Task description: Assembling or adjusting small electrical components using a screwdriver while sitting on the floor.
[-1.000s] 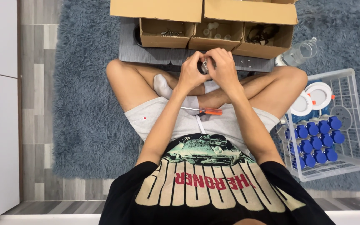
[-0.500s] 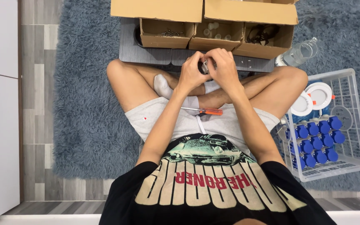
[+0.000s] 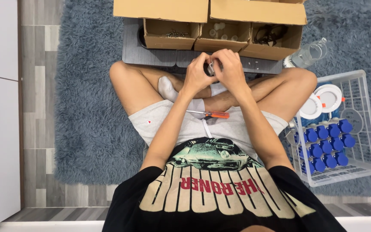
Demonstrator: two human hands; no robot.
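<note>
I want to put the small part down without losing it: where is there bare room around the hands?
Free: the grey board strip in front of the cardboard boxes, left of the hands, and the blue rug beside the left knee. Crowded: the lap holds the screwdriver; on the right, the wire basket and plastic bottle.

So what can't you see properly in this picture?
- Small metal part, head view: mostly covered by the left hand and right hand; its kind cannot be told.
- Contents of the cardboard boxes, head view: too small, partly under the flaps.
- Clear bottle, head view: base hidden behind a box.
- Screwdriver on the lap, head view: tip hidden by the left forearm.
</note>
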